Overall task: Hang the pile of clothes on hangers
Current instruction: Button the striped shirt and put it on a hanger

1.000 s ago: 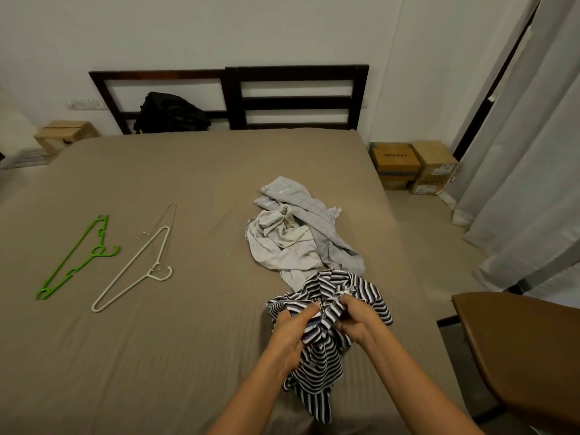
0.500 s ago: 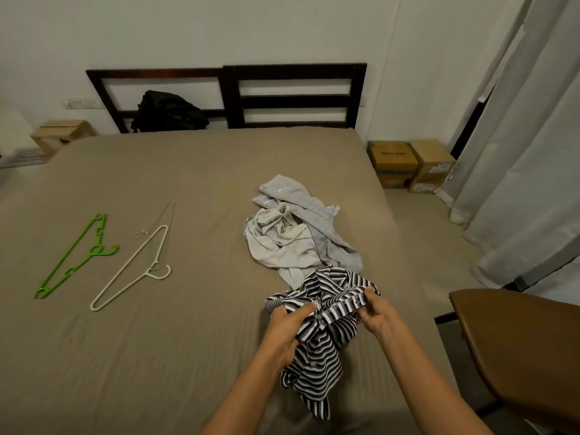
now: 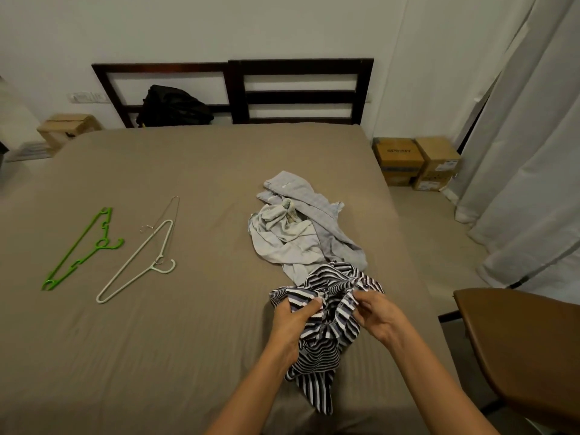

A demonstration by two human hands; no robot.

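1. Striped top (image 3: 326, 337) sits bunched on the near right part of the bed (image 3: 188, 340), with both hands on it.
2. Left hand (image 3: 293, 318) grips a fold on the top's left side, fingers curled round the cloth.
3. Right hand (image 3: 376, 315) pinches the top's right edge, thumb and fingers closed on the fabric.
4. The top's lower part trails toward the near edge between the forearms.
5. Grey clothes (image 3: 295, 243) lie crumpled just beyond the top, touching it.
6. Green hanger (image 3: 81, 249) lies flat at the left of the bed, with the white hanger (image 3: 138, 262) just right of it and a thin wire hanger (image 3: 174, 211) at the white one's far end.
7. Hangers are well apart from the clothes.
8. Dark headboard (image 3: 301, 89) stands at the far end, with a black bag (image 3: 174, 106) against its left half.
9. Cardboard boxes (image 3: 417, 161) sit on the floor right of the bed, the curtain (image 3: 533, 152) hangs at the right, and a brown chair (image 3: 527, 340) stands near right.
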